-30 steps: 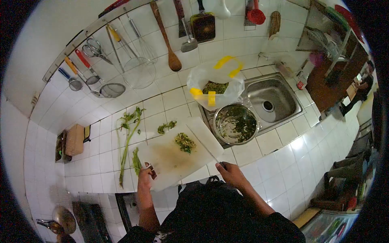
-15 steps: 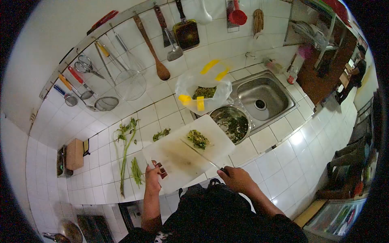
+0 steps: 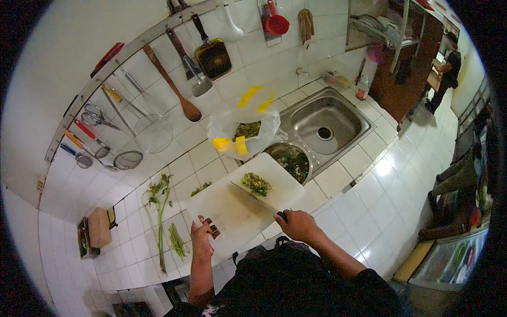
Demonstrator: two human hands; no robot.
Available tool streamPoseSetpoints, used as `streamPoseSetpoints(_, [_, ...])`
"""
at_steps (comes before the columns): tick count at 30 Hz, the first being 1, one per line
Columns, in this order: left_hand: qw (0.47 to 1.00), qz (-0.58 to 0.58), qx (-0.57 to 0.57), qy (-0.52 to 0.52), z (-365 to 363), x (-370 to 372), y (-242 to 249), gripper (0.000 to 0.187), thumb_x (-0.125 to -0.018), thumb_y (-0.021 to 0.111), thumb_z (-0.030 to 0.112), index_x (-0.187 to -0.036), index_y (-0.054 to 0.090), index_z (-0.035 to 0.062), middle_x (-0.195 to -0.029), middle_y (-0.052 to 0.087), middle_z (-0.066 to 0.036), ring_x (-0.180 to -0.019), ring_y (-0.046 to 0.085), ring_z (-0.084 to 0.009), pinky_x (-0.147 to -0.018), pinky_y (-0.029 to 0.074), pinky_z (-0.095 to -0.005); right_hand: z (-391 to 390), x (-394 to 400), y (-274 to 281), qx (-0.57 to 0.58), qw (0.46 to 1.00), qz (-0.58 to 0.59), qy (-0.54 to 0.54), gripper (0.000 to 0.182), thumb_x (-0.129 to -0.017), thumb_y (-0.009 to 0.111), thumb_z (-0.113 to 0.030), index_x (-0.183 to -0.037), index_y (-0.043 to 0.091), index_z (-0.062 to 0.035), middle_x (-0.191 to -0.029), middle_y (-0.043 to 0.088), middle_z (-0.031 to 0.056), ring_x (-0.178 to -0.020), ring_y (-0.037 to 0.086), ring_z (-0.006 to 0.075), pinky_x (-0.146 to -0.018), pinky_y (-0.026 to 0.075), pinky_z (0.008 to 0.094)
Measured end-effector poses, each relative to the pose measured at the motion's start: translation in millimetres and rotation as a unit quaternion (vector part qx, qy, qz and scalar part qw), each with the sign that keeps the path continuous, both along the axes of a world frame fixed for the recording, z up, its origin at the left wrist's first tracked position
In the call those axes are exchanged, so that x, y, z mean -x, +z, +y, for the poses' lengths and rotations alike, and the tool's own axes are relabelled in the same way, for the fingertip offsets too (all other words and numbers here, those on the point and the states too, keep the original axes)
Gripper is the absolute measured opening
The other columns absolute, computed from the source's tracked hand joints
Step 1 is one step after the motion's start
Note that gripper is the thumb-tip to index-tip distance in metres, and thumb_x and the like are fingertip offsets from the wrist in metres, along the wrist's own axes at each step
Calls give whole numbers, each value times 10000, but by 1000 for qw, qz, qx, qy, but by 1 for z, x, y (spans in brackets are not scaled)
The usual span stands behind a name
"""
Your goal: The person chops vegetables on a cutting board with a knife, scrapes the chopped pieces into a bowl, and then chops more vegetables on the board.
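My left hand [image 3: 202,239] grips the near left corner of a white cutting board [image 3: 224,208], its fingers wrapped over the edge. In my right hand [image 3: 297,226] is the dark handle of a knife [image 3: 253,197], whose blade lies slanted across the board beside a pile of chopped greens [image 3: 256,184]. Just past the board's far edge, a steel bowl [image 3: 290,160] holds more chopped greens. Behind it sits a clear plastic bag with yellow patches [image 3: 264,132], with greens inside.
Long green stalks [image 3: 160,227] and a short bunch [image 3: 177,240] lie on the tiled counter to the left. A steel sink [image 3: 330,121] is at the back right. Utensils hang on the wall. Another person [image 3: 449,71] stands far off at the right.
The camera view has shifted, so the wall and sink appear further left. The board looks slightly closer to the bowl, covering part of it. Both hands keep their holds.
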State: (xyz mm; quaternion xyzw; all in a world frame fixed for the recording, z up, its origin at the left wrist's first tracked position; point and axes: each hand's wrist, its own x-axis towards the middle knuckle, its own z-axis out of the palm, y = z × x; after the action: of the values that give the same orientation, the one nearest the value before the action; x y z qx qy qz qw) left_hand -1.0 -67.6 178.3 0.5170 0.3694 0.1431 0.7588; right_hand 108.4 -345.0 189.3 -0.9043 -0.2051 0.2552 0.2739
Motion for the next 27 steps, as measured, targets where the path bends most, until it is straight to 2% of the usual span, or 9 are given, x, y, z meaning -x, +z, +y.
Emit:
streamPoseSetpoints(3, [1000, -21, -16, -15, 4, -3, -4, 269, -816, 549, 51, -1053, 473, 151, -912, 558, -45, -733, 534, -165, -570, 488, -341, -2, -7, 6, 5, 1000, 15, 1, 562, -971, 372, -490, -936, 661, -9, -826, 669, 246, -793, 649, 436, -750, 516, 530])
streamPoseSetpoints(5, [1000, 1, -8, 24, -1, -9, 6, 327, -682, 440, -60, -936, 429, 145, -929, 543, -80, -711, 586, -214, -543, 523, -325, -1, -11, 8, 9, 1000, 26, 4, 556, -972, 372, -485, -935, 664, -14, -835, 669, 250, -801, 649, 435, -753, 515, 530])
streamPoseSetpoints(6, [1000, 2, -7, 23, -1, -10, 8, 327, -682, 440, -60, -936, 429, 145, -929, 543, -80, -711, 586, -214, -543, 523, -325, 1, -13, 9, 7, 1000, 24, 7, 554, -973, 371, -485, -943, 662, -14, -843, 667, 253, -807, 648, 435, -757, 514, 530])
streamPoseSetpoints(14, [1000, -14, -28, -4, -3, -19, 14, 339, -715, 422, -64, -980, 428, 148, -983, 574, -102, -717, 604, -219, -563, 549, -344, 4, -29, -1, -1, 1000, -8, -22, 540, -974, 369, -485, -1006, 650, -25, -874, 668, 253, -827, 648, 434, -767, 511, 533])
streamPoseSetpoints(17, [999, -17, -40, -22, -6, -21, 20, 299, -764, 428, -47, -994, 429, 144, -989, 572, -109, -741, 613, -232, -577, 557, -361, -3, -38, -2, 17, 999, 5, -49, 566, -974, 362, -491, -943, 646, -2, -846, 661, 249, -828, 634, 435, -761, 494, 536])
streamPoseSetpoints(22, [999, -1, -43, -13, -10, -22, 30, 230, -834, 440, -9, -1011, 425, 138, -1001, 566, -117, -777, 621, -241, -589, 555, -357, -19, -58, -19, 23, 997, 7, -72, 583, -973, 353, -501, -925, 643, 2, -853, 660, 250, -836, 632, 436, -769, 488, 537])
streamPoseSetpoints(24, [999, -2, -45, -18, -10, -22, 33, 213, -851, 442, 1, -1013, 422, 137, -1004, 564, -117, -787, 623, -242, -591, 552, -354, -26, -71, -41, 7, 995, -42, -91, 584, -974, 353, -502, -924, 643, 2, -867, 662, 245, -843, 632, 433, -768, 487, 534])
streamPoseSetpoints(27, [999, -14, -34, -21, -9, -22, 37, 228, -837, 431, -6, -1014, 422, 137, -1003, 563, -117, -777, 618, -242, -584, 544, -347, -35, -90, -42, 67, 989, -19, -127, 572, -973, 364, -486, -967, 659, 4, -913, 662, 255, -888, 633, 427, -801, 487, 524])
